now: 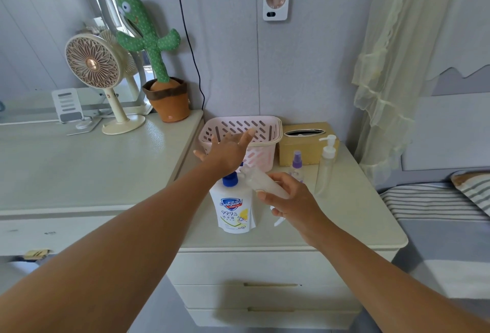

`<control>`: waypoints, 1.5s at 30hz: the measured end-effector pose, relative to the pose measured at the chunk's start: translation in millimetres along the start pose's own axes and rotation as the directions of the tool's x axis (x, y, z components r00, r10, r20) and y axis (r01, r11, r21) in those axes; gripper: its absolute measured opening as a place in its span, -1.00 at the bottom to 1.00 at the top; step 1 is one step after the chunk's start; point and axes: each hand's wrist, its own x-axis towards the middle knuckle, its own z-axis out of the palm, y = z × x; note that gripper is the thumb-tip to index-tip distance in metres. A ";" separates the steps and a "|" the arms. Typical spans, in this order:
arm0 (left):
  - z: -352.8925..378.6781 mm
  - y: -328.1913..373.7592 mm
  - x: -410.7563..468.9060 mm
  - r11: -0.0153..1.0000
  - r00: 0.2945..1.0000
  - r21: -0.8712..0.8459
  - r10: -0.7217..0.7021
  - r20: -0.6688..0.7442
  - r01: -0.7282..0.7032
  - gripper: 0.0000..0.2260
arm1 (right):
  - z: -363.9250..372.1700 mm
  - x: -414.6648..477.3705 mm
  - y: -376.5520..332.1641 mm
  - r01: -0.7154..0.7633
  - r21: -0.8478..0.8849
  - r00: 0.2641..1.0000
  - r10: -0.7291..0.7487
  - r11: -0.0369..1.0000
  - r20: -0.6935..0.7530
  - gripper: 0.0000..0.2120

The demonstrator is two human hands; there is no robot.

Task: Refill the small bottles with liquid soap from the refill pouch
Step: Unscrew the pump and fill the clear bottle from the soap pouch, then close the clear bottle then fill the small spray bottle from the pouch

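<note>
Nearest to you, your right hand (289, 200) grips a small frosted bottle (262, 182), fingers wrapped round its body, with the bottle tilted so its neck points up and to the left. A white piece (278, 220) pokes out below that hand; you cannot tell from here what it is.

Just left of it, the refill pouch (234, 209) stands upright on the bedside cabinet (344, 229), white with a blue cap (230, 179) and a blue label. The bottle's neck sits just beside that cap.

Above and behind the pouch, your left hand (228, 153) is spread flat, fingers splayed and gripping nothing, hovering in front of the pink slotted basket (267, 127).

To the right on the cabinet top, a small spray bottle with a purple top (297, 163) stands near a taller clear pump bottle (326, 163), both upright. Behind them sits a tan tissue box (305, 137) against the wall.

Farther left, on the desk (79, 168), stand a cream fan (92, 63) and a plush cactus (151, 40) in its brown pot, with a mirror (111, 1) behind them.
</note>
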 end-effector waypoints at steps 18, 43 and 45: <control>-5.3 16.5 -4.9 0.982 0.996 0.182 0.056 -0.076 -0.041 -0.42 | 5.7 7.3 1.8 -0.079 0.138 0.997 0.080 0.987 0.000 -0.62; 56.3 34.7 -82.4 0.871 0.987 -0.467 0.121 -0.102 -0.155 -0.62 | -23.2 -15.5 32.0 -0.088 0.426 0.994 0.105 0.901 -0.017 -0.60; 63.1 28.6 -86.5 0.797 0.995 -0.599 0.101 0.004 -0.078 -0.73 | -22.0 -15.3 38.3 -0.097 0.441 0.992 0.121 0.892 -0.026 -0.58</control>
